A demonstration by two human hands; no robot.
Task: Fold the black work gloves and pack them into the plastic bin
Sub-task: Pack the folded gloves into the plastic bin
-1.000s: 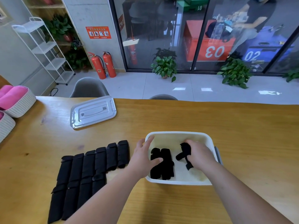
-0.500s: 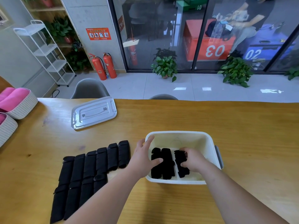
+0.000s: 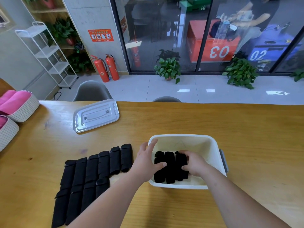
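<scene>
A white plastic bin [image 3: 212, 145] stands on the wooden table, right of centre. Three folded black gloves lie side by side in its left half [image 3: 166, 168]. My right hand [image 3: 193, 162] is inside the bin with its fingers curled over the rightmost glove [image 3: 180, 165], setting it against the other two. My left hand [image 3: 148, 159] rests on the bin's left rim, fingers spread, thumb touching the leftmost glove. Several more folded black gloves [image 3: 92, 173] lie in rows on the table to the left of the bin.
A clear plastic lid [image 3: 96, 115] lies on the table at the back left. Two woven baskets with pink cloth [image 3: 18, 106] stand at the left edge. Grey chairs [image 3: 92, 92] stand behind the table.
My right hand brought a black glove from the bin's middle leftward and lowered it beside the two packed gloves. My left hand stayed on the rim.
</scene>
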